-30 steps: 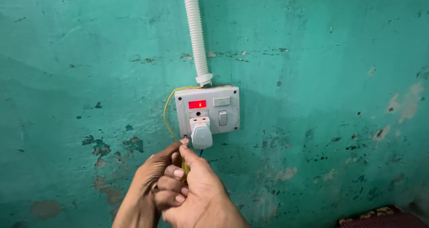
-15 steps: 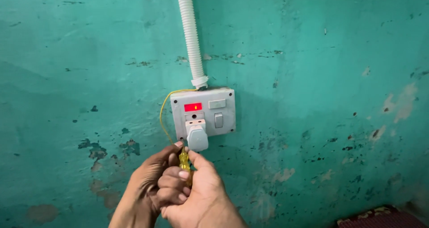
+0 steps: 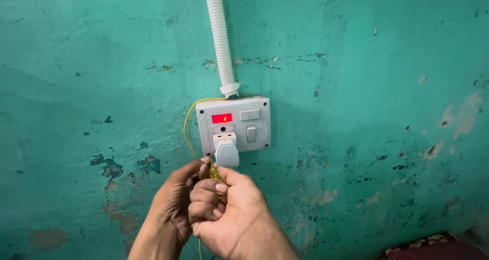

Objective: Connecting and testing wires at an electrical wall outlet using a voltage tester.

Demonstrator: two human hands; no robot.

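Live switchbox (image 3: 233, 125), lamp lit; both hands just below it.
L hand (image 3: 175, 201) & R hand (image 3: 226, 214) curled tight, pinching yellow tool (image 3: 216, 174) under plug (image 3: 226, 150). Risk: tip slips near live contacts, shock/short.

Switch box (image 3: 234, 125) on wall (image 3: 356, 87), conduit (image 3: 220, 36) running up from its top. Plug (image 3: 226, 150) in socket, lower left of box; switch (image 3: 251, 133) to its right. Wire (image 3: 187, 132) loops off box's left side. Both hands just below plug, left hand (image 3: 175, 201) beside right hand (image 3: 229, 214), a tool (image 3: 216, 176), prob. a screwdriver, between them.
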